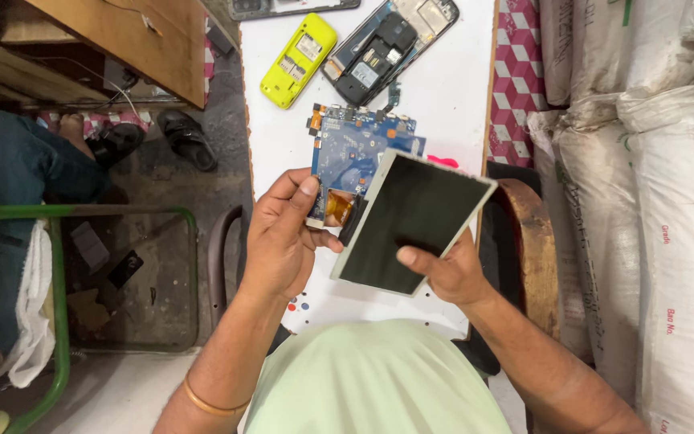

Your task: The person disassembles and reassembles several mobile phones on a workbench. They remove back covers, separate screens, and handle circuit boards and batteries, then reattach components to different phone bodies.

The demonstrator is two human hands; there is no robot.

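My right hand [443, 272] grips a flat dark screen panel [411, 217] with a pale frame, thumb pressed on its lower face, tilted above the white table [451, 88]. My left hand [283, 237] pinches the corner of a blue circuit board [355, 149], near an orange flex ribbon [337, 207] that runs between board and panel. The board sticks out behind the panel's upper left edge.
A yellow phone shell [299, 60] and an opened dark phone body [387, 48] lie further up the table. White sacks [652, 185] are stacked on the right. Left, on the floor, are sandals [186, 137], a green-framed bin [58, 297] and another person's leg [34, 161].
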